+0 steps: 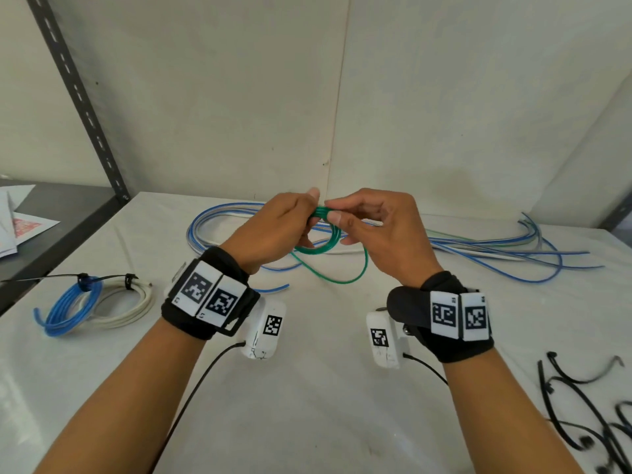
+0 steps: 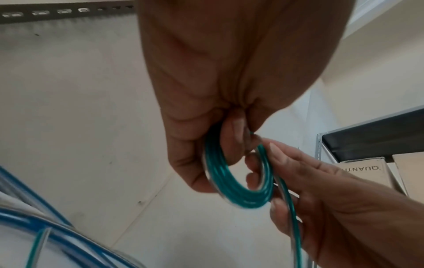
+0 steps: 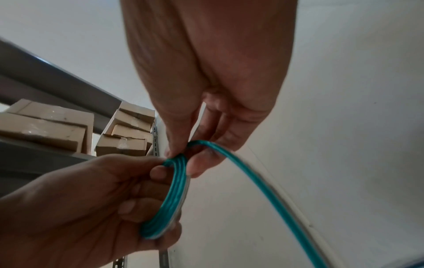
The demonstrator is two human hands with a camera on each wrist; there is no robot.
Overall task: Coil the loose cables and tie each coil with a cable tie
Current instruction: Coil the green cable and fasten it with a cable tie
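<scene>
- Papers [image 1: 20,227] lie on a dark shelf at 9 o'clock, beyond the white table [image 1: 307,388].
- A blue coil [image 1: 70,311] and a white coil [image 1: 128,307] lie touching at the table's 9 o'clock edge, each bound with a black cable tie [image 1: 83,281].
- The left hand [image 1: 273,229] is raised over the table's centre, fingers curled around the 9 o'clock side of the green coil [image 1: 319,239]; in the left wrist view the fingers [image 2: 195,163] clamp the bundled turns [image 2: 236,183].
- The right hand [image 1: 379,230] meets it from 3 o'clock, thumb and forefinger pinching the coil's top at 12 o'clock; in the right wrist view the fingertips [image 3: 199,163] close on the strand where it joins the coil [image 3: 174,192].
- A loose green tail [image 1: 342,277] hangs from the coil toward 6 o'clock and curves over the table.
- Loose blue and grey cables [image 1: 496,251] sprawl behind the hands from 11 to 3 o'clock.
- Spare black cable ties [image 1: 581,412] lie in a heap at 4 o'clock.
</scene>
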